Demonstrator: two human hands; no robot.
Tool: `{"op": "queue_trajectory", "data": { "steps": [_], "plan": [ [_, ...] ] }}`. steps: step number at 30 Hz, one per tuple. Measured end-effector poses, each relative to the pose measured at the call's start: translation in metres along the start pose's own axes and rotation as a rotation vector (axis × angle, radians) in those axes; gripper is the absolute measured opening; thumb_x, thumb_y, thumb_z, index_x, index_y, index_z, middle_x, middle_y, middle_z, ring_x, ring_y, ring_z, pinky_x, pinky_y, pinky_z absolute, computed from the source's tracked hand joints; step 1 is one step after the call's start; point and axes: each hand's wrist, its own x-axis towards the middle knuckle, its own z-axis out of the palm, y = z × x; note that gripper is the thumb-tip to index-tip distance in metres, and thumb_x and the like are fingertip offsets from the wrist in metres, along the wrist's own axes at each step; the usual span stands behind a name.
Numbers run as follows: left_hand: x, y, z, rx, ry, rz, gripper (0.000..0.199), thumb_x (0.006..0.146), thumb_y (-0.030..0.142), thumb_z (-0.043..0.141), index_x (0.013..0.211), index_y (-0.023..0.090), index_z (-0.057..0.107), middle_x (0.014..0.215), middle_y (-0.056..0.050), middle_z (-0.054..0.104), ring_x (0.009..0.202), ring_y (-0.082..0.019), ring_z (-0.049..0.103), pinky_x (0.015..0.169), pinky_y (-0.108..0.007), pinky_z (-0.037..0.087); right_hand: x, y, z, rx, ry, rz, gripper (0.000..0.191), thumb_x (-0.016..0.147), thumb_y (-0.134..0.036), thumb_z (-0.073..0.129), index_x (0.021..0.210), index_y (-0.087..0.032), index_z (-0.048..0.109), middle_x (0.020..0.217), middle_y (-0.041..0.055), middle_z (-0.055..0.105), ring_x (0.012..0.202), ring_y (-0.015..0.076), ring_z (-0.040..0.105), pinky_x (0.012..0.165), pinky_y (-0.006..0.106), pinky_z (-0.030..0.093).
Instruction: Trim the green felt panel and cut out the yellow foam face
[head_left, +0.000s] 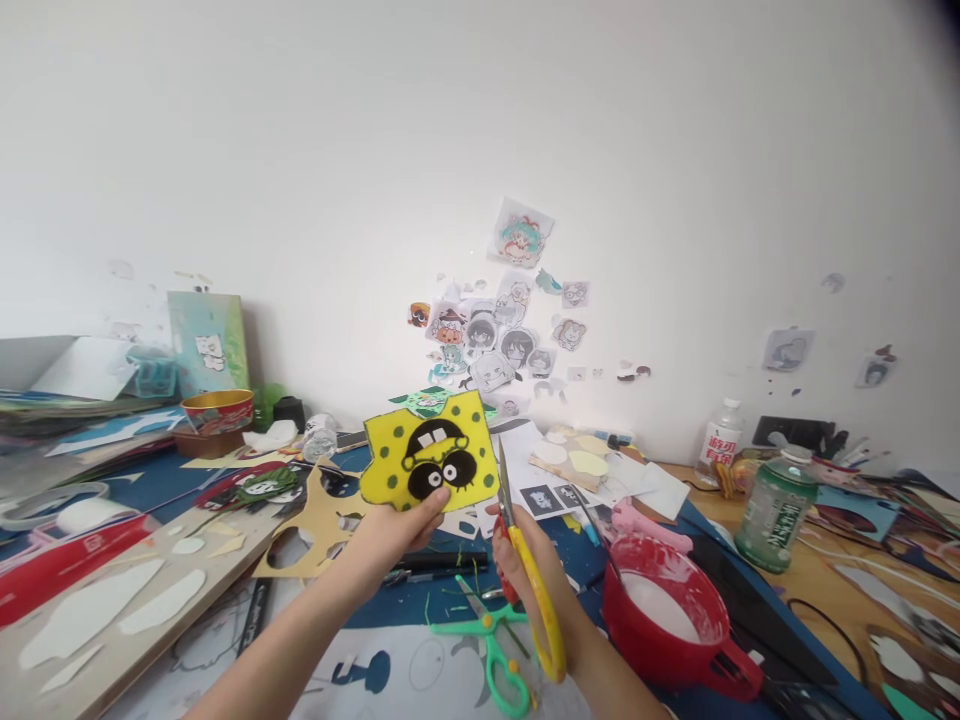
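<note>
My left hand (409,525) pinches the lower edge of a yellow cartoon cutout (388,455) with dark spots, big eyes and teeth, held upside down above the table. Just right of the cutout, my right hand (536,555) grips scissors (531,580) with yellow and red handles. Their blades point upward beside the cutout's right edge and look nearly closed. Below my hands, green scissors (491,625) lie on white paper (442,690) that has drawings on it.
A red pot (667,610) of white stuff stands at the right, with a green bottle (776,510) behind it. Paper scraps on a board (142,610) are at the left. A gold-rimmed bowl (217,415) sits farther back, near the wall with stuck-on drawings (517,345).
</note>
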Motion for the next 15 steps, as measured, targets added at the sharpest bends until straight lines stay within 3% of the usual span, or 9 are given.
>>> {"op": "queue_trajectory", "data": {
  "steps": [4, 8, 15],
  "plan": [
    [-0.001, 0.001, 0.001, -0.021, 0.021, -0.003, 0.053, 0.062, 0.062, 0.058, 0.04, 0.022, 0.029, 0.041, 0.007, 0.03, 0.041, -0.007, 0.025, 0.043, -0.024, 0.023, 0.0009, 0.0045, 0.0024, 0.009, -0.032, -0.022, 0.062, 0.074, -0.067, 0.045, 0.108, -0.016, 0.051, 0.066, -0.0001, 0.047, 0.056, 0.0132, 0.046, 0.051, 0.024, 0.041],
    [-0.0015, -0.0013, 0.0022, 0.056, 0.027, -0.033, 0.052, 0.06, 0.065, 0.056, 0.04, 0.023, 0.032, 0.04, 0.006, 0.033, 0.04, -0.009, 0.027, 0.043, -0.026, 0.026, 0.0013, 0.0034, 0.0015, 0.016, -0.036, -0.049, 0.058, 0.077, -0.066, 0.042, 0.106, -0.017, 0.052, 0.076, 0.0043, 0.054, 0.068, 0.017, 0.052, 0.06, 0.025, 0.045],
    [0.0005, -0.0048, 0.0005, 0.093, -0.03, -0.035, 0.053, 0.063, 0.066, 0.052, 0.04, 0.023, 0.032, 0.04, 0.005, 0.032, 0.041, -0.009, 0.025, 0.044, -0.026, 0.025, 0.0019, 0.0016, 0.002, 0.037, -0.042, -0.072, 0.055, 0.073, -0.064, 0.05, 0.103, -0.018, 0.053, 0.077, 0.005, 0.057, 0.067, 0.0173, 0.053, 0.061, 0.026, 0.046]
  ]
}}
